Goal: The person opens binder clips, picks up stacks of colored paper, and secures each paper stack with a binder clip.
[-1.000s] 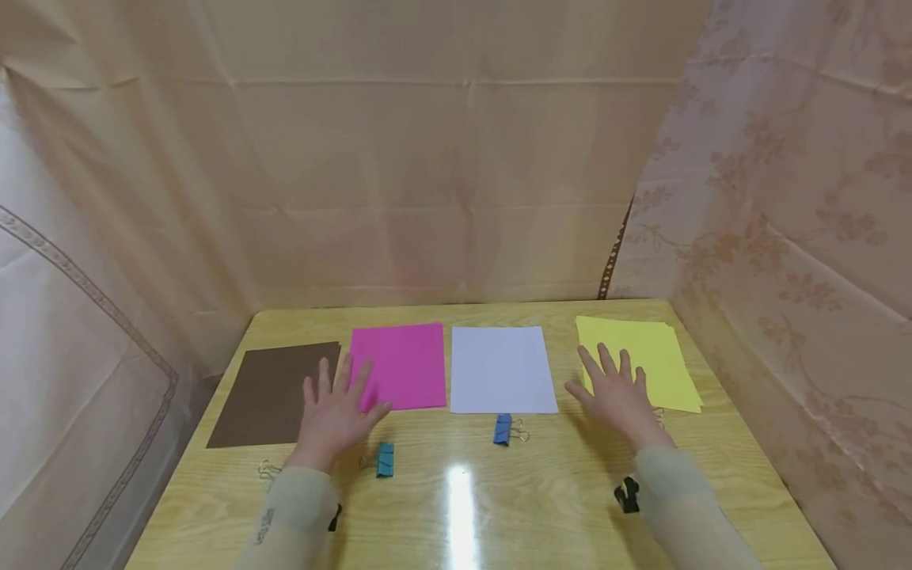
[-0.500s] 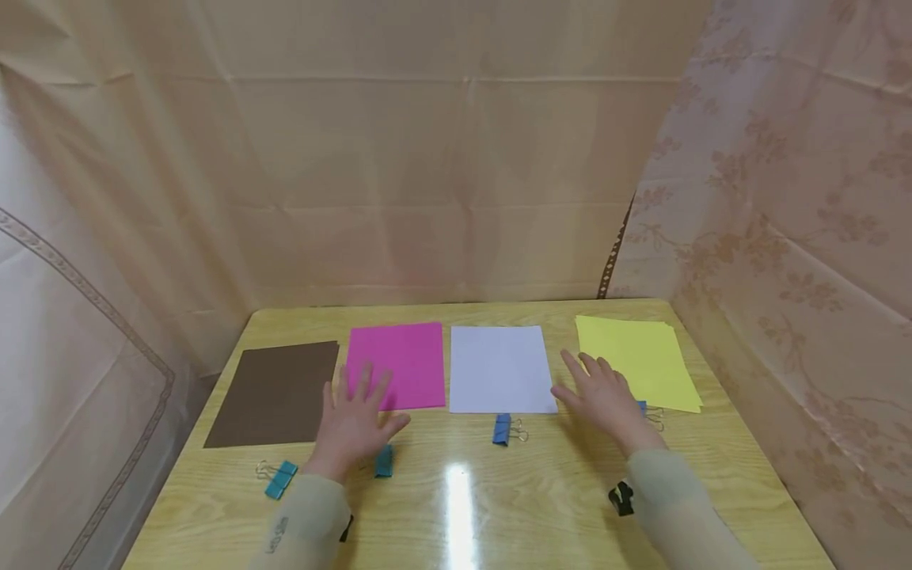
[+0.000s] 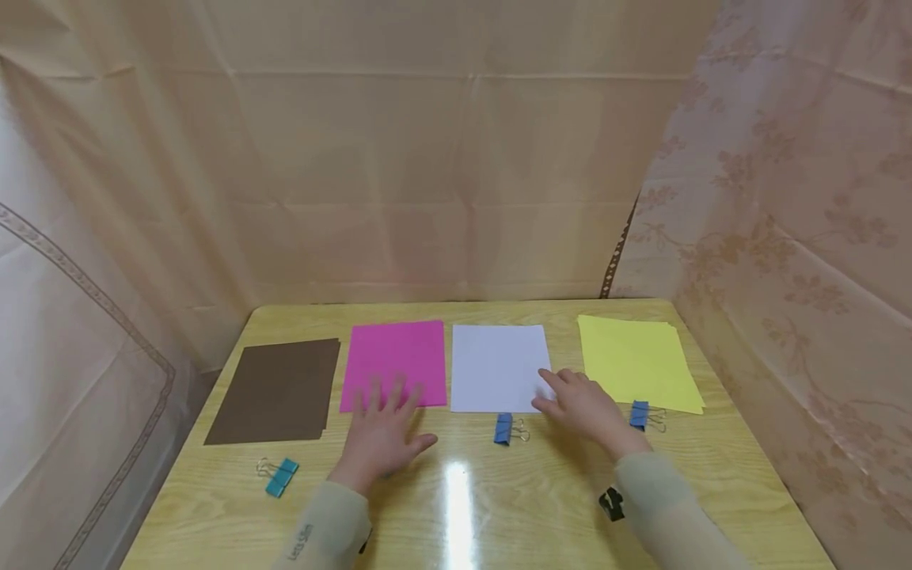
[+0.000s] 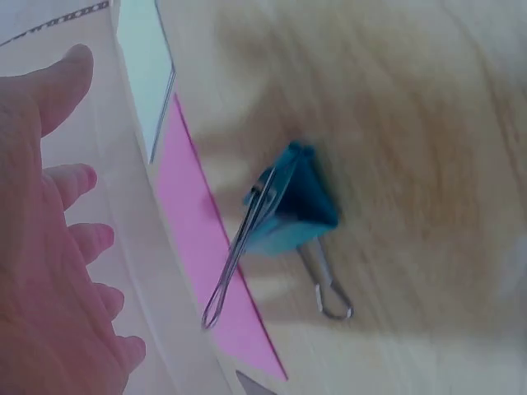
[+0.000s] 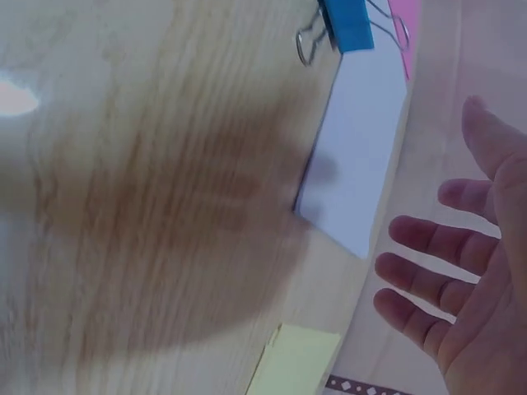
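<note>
My left hand hovers with spread fingers near the front edge of the pink paper stack. A teal binder clip lies on the table beneath it, shown in the left wrist view and almost wholly hidden in the head view. My right hand holds nothing, its fingers loosely bent, by the right front corner of the white paper stack. A blue binder clip lies just in front of the white stack. Another blue clip sits at the front edge of the yellow paper stack.
A brown paper stack lies at the table's left, with a second teal binder clip in front of it. The wooden table is bordered by hanging curtains at the back and sides.
My left hand has moved right, from between the brown and pink stacks, uncovering the left teal clip. My right hand has moved left from the yellow stack, exposing the right blue clip.
</note>
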`<state>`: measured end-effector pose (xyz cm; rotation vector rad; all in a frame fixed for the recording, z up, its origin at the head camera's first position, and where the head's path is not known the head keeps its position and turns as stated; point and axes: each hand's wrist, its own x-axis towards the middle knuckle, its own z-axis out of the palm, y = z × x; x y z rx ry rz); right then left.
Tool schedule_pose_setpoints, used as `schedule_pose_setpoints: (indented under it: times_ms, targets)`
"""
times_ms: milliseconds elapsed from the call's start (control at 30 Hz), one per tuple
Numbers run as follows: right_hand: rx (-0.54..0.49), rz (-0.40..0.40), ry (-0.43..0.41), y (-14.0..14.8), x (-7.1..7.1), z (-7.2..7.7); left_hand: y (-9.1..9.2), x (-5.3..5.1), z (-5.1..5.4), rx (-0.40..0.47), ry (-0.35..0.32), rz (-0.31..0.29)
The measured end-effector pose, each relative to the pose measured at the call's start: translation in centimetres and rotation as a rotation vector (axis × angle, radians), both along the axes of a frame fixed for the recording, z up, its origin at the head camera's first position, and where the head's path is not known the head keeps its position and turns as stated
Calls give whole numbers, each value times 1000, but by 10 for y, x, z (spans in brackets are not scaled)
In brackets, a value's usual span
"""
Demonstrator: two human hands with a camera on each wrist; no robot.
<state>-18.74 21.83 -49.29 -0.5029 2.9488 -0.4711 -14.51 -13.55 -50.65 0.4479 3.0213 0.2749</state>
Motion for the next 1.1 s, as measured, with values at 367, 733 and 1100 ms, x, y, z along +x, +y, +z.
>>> schedule_pose_setpoints:
  times_ms: [367, 733, 1100]
  targets:
    - [31, 100, 23, -17, 7, -12, 14, 13, -16, -17, 11, -134]
    - [15, 159, 62, -31, 12, -19, 27, 20, -25, -34, -46, -201]
    - [46, 174, 58, -37, 14, -26, 30, 23, -33, -59, -90, -187]
